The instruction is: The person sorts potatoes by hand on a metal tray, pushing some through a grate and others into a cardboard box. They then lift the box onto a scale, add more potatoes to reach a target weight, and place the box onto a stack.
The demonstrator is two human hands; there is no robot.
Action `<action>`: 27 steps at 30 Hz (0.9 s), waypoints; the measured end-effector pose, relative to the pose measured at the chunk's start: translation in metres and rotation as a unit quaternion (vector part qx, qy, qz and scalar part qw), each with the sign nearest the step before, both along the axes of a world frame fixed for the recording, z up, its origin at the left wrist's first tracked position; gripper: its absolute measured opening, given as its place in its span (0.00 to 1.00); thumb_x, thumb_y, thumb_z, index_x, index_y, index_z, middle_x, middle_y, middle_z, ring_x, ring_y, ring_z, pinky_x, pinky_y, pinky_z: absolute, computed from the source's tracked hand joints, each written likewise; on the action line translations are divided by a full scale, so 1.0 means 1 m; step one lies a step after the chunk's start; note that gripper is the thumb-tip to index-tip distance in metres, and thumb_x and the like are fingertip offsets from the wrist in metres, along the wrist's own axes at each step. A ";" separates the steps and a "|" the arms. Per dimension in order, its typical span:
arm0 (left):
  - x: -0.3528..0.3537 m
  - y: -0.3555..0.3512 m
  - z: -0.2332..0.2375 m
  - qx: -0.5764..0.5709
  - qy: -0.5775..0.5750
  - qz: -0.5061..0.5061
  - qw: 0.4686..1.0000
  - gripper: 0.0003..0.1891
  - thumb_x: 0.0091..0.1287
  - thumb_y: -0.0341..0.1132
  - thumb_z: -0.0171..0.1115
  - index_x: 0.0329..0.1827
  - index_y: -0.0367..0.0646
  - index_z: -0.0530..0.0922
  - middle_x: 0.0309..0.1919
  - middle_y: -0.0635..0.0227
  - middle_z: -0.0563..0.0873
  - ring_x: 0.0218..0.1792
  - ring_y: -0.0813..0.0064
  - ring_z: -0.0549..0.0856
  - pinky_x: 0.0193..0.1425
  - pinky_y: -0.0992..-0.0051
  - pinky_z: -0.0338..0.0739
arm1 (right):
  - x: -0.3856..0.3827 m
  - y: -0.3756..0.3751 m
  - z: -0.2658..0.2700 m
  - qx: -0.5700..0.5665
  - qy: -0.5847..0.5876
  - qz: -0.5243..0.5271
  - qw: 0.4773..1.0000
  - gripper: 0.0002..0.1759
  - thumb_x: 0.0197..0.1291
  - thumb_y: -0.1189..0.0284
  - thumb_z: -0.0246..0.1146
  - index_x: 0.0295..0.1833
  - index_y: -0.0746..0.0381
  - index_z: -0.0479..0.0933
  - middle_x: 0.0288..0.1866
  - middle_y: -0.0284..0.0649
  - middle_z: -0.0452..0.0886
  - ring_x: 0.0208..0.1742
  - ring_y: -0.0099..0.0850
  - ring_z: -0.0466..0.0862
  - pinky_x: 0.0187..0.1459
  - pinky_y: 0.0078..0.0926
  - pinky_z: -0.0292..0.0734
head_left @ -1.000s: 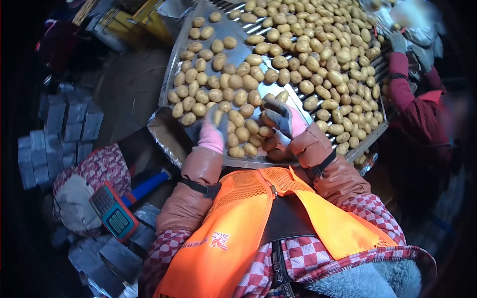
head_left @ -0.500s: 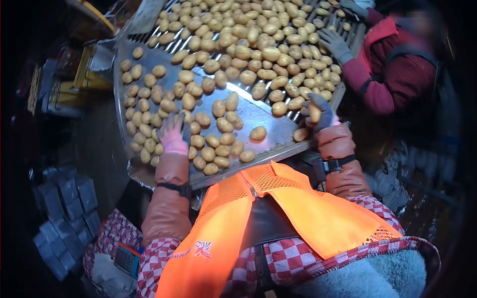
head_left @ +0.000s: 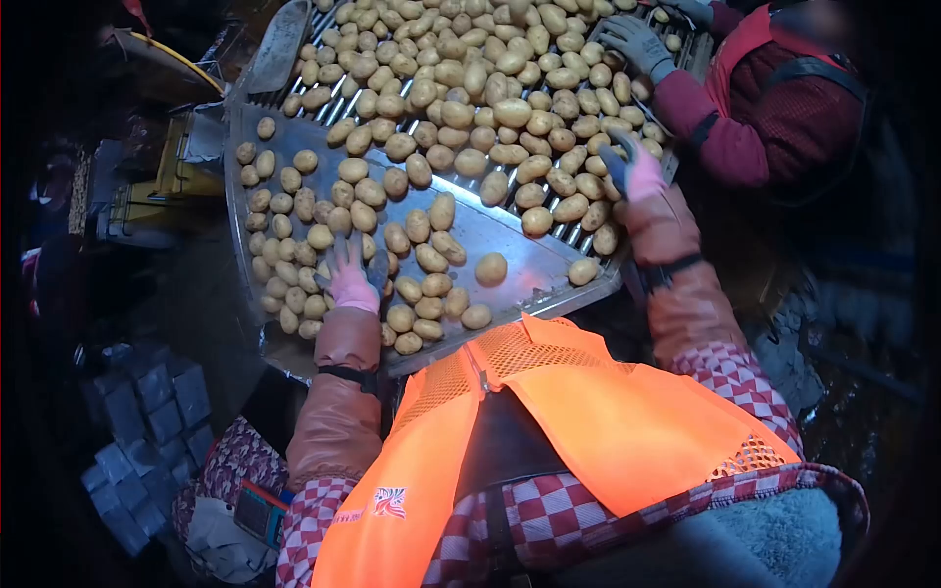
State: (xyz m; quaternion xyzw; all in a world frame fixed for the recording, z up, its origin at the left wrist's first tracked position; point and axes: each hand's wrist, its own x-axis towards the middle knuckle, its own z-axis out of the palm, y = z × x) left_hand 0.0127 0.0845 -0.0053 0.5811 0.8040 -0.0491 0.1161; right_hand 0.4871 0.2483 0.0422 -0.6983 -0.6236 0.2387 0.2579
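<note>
My left hand [head_left: 351, 276], in a pink and grey glove, lies with its fingers apart on the potatoes [head_left: 284, 250] gathered on the metal plate's left side. My right hand [head_left: 635, 169], gloved in pink and dark blue, reaches to the right edge of the potato pile [head_left: 510, 113] on the rollers. Its fingers are stretched apart, and I see no potato held in it. A lone potato [head_left: 491, 269] rests on the metal plate [head_left: 524, 250], while another potato [head_left: 583, 271] sits by the front right corner.
A co-worker [head_left: 774, 108] stands at the right, with a grey-gloved hand [head_left: 637, 46] on the pile's far right. Metal rollers [head_left: 564, 233] run under the potatoes. Stacked grey blocks [head_left: 157, 421] are at the lower left, and a yellow frame [head_left: 162, 196] stands left of the plate.
My right hand has let go of the potato it held and moved up along the right edge. My left hand stays on the left potatoes. The co-worker's near hand has shifted up.
</note>
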 end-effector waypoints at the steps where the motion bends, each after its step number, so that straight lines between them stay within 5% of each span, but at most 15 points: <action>1: 0.000 -0.005 0.002 -0.007 0.004 -0.015 1.000 0.37 0.66 0.59 0.60 0.79 0.75 0.57 0.81 0.69 0.53 0.80 0.55 0.55 0.74 0.32 0.49 | -0.018 0.032 -0.011 0.065 -0.057 0.026 0.996 0.34 0.59 0.54 0.72 0.67 0.59 0.75 0.56 0.49 0.84 0.55 0.38 0.84 0.57 0.33 0.78; 2: 0.002 -0.012 0.007 -0.016 -0.039 -0.005 0.999 0.38 0.65 0.58 0.62 0.78 0.71 0.59 0.80 0.68 0.53 0.79 0.52 0.55 0.75 0.33 0.50 | -0.055 0.043 0.020 0.004 0.031 0.002 1.000 0.36 0.59 0.54 0.72 0.69 0.58 0.73 0.52 0.52 0.85 0.53 0.44 0.85 0.57 0.36 0.78; 5: 0.009 -0.042 0.013 -0.012 -0.038 -0.058 0.998 0.40 0.64 0.58 0.63 0.79 0.67 0.58 0.81 0.69 0.52 0.79 0.49 0.54 0.76 0.35 0.50 | -0.142 0.052 -0.007 -0.033 -0.217 0.059 0.974 0.45 0.52 0.36 0.65 0.70 0.49 0.70 0.67 0.50 0.73 0.69 0.48 0.72 0.66 0.55 0.66; 7: 0.013 -0.055 0.011 -0.024 -0.025 -0.061 0.998 0.43 0.62 0.58 0.65 0.80 0.61 0.57 0.80 0.68 0.55 0.79 0.47 0.52 0.78 0.38 0.48 | -0.189 0.023 0.045 -0.113 -0.212 0.113 0.964 0.40 0.50 0.37 0.67 0.66 0.46 0.73 0.64 0.45 0.75 0.69 0.46 0.72 0.67 0.62 0.60; 9: 0.018 -0.058 0.012 -0.022 -0.023 -0.068 0.997 0.44 0.62 0.57 0.65 0.80 0.58 0.58 0.80 0.68 0.57 0.79 0.47 0.50 0.78 0.40 0.47 | -0.211 0.013 0.025 -0.171 -0.239 0.170 0.941 0.40 0.49 0.40 0.69 0.65 0.47 0.73 0.65 0.46 0.74 0.64 0.48 0.76 0.64 0.55 0.66; 12: 0.016 -0.052 0.008 -0.010 -0.029 -0.091 0.995 0.43 0.62 0.57 0.65 0.79 0.56 0.60 0.78 0.67 0.59 0.79 0.48 0.50 0.79 0.43 0.46 | -0.233 -0.042 -0.001 0.013 -0.204 0.228 0.952 0.38 0.53 0.50 0.72 0.68 0.52 0.72 0.64 0.47 0.75 0.65 0.50 0.75 0.66 0.52 0.67; 14: 0.012 -0.048 0.010 0.005 -0.072 -0.091 0.993 0.44 0.60 0.55 0.67 0.79 0.56 0.59 0.78 0.66 0.59 0.79 0.48 0.50 0.79 0.43 0.46 | -0.232 -0.061 -0.013 0.041 -0.149 0.321 0.934 0.35 0.58 0.58 0.72 0.69 0.55 0.71 0.63 0.46 0.77 0.64 0.47 0.77 0.67 0.46 0.70; 15: 0.013 -0.050 0.013 0.013 -0.093 -0.088 0.992 0.44 0.60 0.55 0.67 0.79 0.56 0.59 0.78 0.66 0.59 0.79 0.48 0.50 0.79 0.44 0.47 | -0.223 -0.068 -0.024 0.009 -0.008 0.317 0.948 0.32 0.59 0.62 0.70 0.69 0.55 0.72 0.62 0.47 0.78 0.62 0.46 0.78 0.65 0.43 0.72; 17: 0.016 -0.055 0.018 0.107 -0.116 -0.101 0.982 0.38 0.59 0.50 0.69 0.73 0.53 0.68 0.72 0.61 0.69 0.75 0.46 0.60 0.76 0.44 0.52 | -0.187 -0.070 -0.043 -0.054 0.267 0.287 0.918 0.29 0.62 0.69 0.67 0.69 0.53 0.73 0.59 0.48 0.80 0.58 0.45 0.81 0.60 0.38 0.76; 19: 0.025 -0.057 0.024 0.171 -0.143 -0.124 0.967 0.32 0.60 0.47 0.70 0.68 0.50 0.74 0.69 0.58 0.74 0.72 0.42 0.66 0.75 0.45 0.58 | -0.160 -0.072 0.010 -0.163 0.313 0.082 0.932 0.24 0.62 0.71 0.66 0.64 0.57 0.77 0.57 0.48 0.82 0.59 0.41 0.81 0.62 0.34 0.76; 21: 0.050 -0.047 0.033 0.151 -0.159 -0.195 0.956 0.30 0.60 0.49 0.70 0.65 0.51 0.76 0.67 0.59 0.76 0.71 0.47 0.68 0.74 0.41 0.56 | -0.125 -0.075 -0.035 -0.022 0.386 0.033 0.922 0.21 0.64 0.68 0.64 0.63 0.59 0.78 0.58 0.45 0.83 0.58 0.37 0.83 0.61 0.32 0.76; 24: 0.062 -0.016 0.036 0.132 -0.101 -0.248 0.954 0.29 0.62 0.55 0.66 0.66 0.57 0.77 0.69 0.59 0.73 0.72 0.50 0.67 0.75 0.42 0.54 | -0.101 -0.072 -0.041 0.053 0.161 0.104 0.980 0.21 0.65 0.70 0.65 0.62 0.62 0.78 0.58 0.45 0.83 0.57 0.34 0.84 0.59 0.29 0.77; 27: 0.029 -0.005 0.023 0.123 -0.047 -0.191 0.973 0.27 0.63 0.56 0.64 0.65 0.61 0.78 0.70 0.60 0.72 0.73 0.52 0.66 0.76 0.43 0.54 | -0.100 -0.079 -0.037 0.016 0.102 0.120 0.987 0.24 0.66 0.75 0.63 0.67 0.66 0.73 0.60 0.44 0.81 0.60 0.33 0.81 0.63 0.26 0.75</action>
